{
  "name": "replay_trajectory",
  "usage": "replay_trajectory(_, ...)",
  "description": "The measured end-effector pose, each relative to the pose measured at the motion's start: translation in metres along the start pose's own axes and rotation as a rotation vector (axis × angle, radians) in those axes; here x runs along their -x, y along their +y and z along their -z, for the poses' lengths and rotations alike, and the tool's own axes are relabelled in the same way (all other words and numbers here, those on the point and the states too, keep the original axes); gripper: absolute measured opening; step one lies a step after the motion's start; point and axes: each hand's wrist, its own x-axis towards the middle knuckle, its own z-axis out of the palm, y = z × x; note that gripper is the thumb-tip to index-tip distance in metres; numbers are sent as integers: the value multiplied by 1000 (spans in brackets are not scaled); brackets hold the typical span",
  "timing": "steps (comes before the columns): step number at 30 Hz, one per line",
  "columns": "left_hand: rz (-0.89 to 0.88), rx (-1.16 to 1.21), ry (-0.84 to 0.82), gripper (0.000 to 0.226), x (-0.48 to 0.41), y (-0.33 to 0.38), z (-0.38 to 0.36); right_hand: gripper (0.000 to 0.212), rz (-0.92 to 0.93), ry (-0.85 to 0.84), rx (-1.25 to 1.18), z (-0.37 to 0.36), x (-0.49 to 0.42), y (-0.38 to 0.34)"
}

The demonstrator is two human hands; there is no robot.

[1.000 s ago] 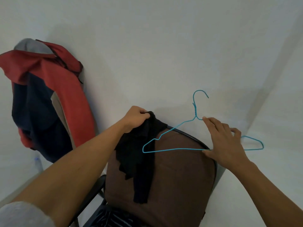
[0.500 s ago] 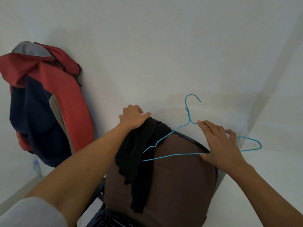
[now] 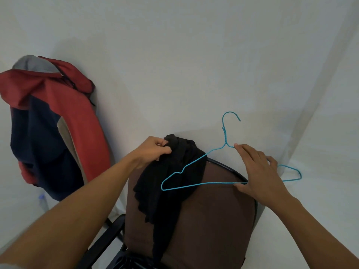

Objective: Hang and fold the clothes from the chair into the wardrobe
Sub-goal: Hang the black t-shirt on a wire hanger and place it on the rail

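At the chair's top edge, the left hand's fingers [image 3: 165, 145] are now closing around the bunched black garment [image 3: 171, 183], after lying flat on it half a second ago; lifting looks imminent. At three o'clock, the right hand [image 3: 260, 171] is pinching the blue wire hanger [image 3: 194, 185] between spread fingers and thumb. The brown chair back [image 3: 213, 220] is standing near the wall, with open room at twelve o'clock; the red-and-navy jacket [image 3: 58, 123] is hanging at nine o'clock.

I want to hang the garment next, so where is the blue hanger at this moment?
In the head view, the blue wire hanger is right of centre, held by the right hand above the chair back, its left end overlapping the black garment.
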Motion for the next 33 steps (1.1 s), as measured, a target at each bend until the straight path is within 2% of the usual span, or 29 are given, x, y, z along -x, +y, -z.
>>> replay_trajectory(2, 44, 11, -16, 39, -1, -4, -3, 123, 17, -17, 7, 1, 2, -5)
replay_trajectory(5, 106, 67, 123, 60, -13, 1, -9, 124, 21, -17, 10, 1, 4, -7)
replay_trajectory(8, 163, -97, 169, 73, -31, 5, -13, 123, 18, -22, 14, 1, 4, -6)
replay_trajectory(10, 193, -192, 142, 65, -45, 4, -18, 122, 8, -23, 17, 1, 4, -4)
replay_trajectory(13, 142, -201, 162, 18, -53, 7, -21, 122, 2, -22, 25, 0, 4, 1)
replay_trajectory(14, 130, -167, 158, 10, -51, 9, -20, 123, -1, -24, 28, 0, 4, 3)
replay_trajectory(20, -33, 63, -27, 13, -19, 5, -3, 122, 0, -14, 23, 3, 4, 4)
replay_trajectory(23, -15, 48, -32, 29, -16, 4, -6, 123, 18, -4, 25, 5, 5, 2)
replay_trajectory(26, 36, -95, 136, 64, -25, 11, -11, 124, 19, 4, 31, 4, 5, 1)
replay_trajectory(28, 92, -151, 120, 88, -30, 15, -15, 126, 18, 7, 27, 2, 6, 2)
replay_trajectory(29, 111, -158, 87, 81, -33, 16, -16, 127, 21, 11, 24, 1, 7, 3)
replay_trajectory(32, 93, -92, 81, 28, -31, 20, -17, 125, 36, 25, 21, 3, 9, 6)
replay_trajectory(33, 96, -53, 82, 21, -27, 23, -16, 124, 41, 38, 13, 5, 9, 7)
